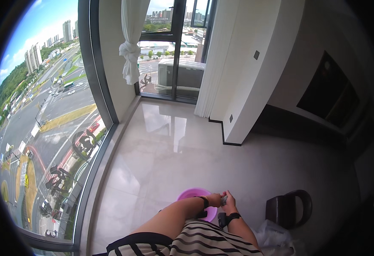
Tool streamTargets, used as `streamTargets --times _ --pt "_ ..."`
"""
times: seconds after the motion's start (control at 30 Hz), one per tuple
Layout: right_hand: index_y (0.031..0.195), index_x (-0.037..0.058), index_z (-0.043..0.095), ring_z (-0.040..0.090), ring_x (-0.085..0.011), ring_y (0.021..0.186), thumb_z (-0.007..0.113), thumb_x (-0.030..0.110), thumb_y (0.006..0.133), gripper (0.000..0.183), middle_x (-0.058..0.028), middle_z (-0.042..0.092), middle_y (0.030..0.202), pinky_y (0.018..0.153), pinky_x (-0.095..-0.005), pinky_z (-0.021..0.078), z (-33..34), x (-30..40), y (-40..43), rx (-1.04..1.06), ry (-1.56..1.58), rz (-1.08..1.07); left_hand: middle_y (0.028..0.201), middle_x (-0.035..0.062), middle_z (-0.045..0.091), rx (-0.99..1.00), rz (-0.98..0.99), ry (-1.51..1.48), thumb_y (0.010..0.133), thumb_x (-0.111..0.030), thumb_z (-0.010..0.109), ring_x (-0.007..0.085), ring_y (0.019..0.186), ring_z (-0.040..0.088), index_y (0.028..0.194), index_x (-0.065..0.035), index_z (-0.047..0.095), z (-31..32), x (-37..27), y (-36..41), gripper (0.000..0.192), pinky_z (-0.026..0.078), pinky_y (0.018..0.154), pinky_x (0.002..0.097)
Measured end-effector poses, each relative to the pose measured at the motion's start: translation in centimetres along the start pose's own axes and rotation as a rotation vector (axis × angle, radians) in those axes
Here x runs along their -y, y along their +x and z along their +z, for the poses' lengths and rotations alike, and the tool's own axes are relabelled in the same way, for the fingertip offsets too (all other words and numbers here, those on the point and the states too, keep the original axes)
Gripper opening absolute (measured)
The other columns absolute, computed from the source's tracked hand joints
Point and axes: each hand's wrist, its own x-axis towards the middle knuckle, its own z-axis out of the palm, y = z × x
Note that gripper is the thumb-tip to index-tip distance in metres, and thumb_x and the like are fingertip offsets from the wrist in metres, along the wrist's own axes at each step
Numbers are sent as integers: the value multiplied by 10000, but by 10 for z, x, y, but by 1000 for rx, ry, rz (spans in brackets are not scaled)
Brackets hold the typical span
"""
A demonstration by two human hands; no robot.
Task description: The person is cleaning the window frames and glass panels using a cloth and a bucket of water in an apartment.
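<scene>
Both hands meet over the right side of a pink plastic basin point(211, 212) on the glossy tiled floor. A small greyish cloth point(224, 200) is bunched between them. My left hand point(215, 199) closes on its left side, the arm crossing above the basin. From the right, my right hand point(229, 203) holds the same cloth, palm turned inward, fingers curled around it. Both wrists wear black straps with small dark devices. Part of the basin is hidden under the left forearm, and its contents cannot be made out.
A dark chair point(281, 209) with a curved back stands at the right, a clear plastic bag point(273, 236) beside it. Large windows point(102, 64) line the left side. A knotted white curtain point(131, 51) hangs near the far window. A wall corner point(238, 128) juts out ahead.
</scene>
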Motion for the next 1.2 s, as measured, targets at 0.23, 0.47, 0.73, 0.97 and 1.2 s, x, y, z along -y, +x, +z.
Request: streamTargets --times 0.23,0.47,0.73,0.97,1.2 --pt "1095 48 543 585 -232 893 481 366 923 367 -96 592 989 780 -413 506 5 20 -32 417 -359 272 569 101 564 213 -75 -127 728 -599 623 236 534 585 840 16 610 -59 9 -36 625 468 490 329" --pt "1227 0 453 530 -149 1023 559 6 856 386 -86 548 1098 878 -239 441 94 61 -97 612 -510 -354 764 51 599 -100 -35 -937 912 -543 406 118 623 562 1036 13 563 -93 23 -95 591 465 554 250" --pt "1252 19 432 499 -175 1097 505 430 908 541 -109 533 1159 915 -337 421 107 64 -121 529 -403 -276 1186 68 513 -175 404 -1685 828 -28 626 177 1096 516 1294 -71 359 -108 -4 -147 539 417 960 326" --pt "1229 -6 469 545 -146 1022 548 255 905 424 -86 568 1111 896 -279 445 118 58 -132 706 -492 -316 1227 57 477 -293 414 -1337 814 -3 626 172 1114 489 1305 -59 349 -108 -12 -154 567 398 956 310" --pt "1125 -20 581 591 -120 913 530 -55 859 273 -60 624 1012 833 -243 481 122 59 -142 549 -589 -556 1012 17 574 -336 372 -1401 898 -98 543 109 954 522 1128 -61 516 -108 -9 -153 235 406 860 266"
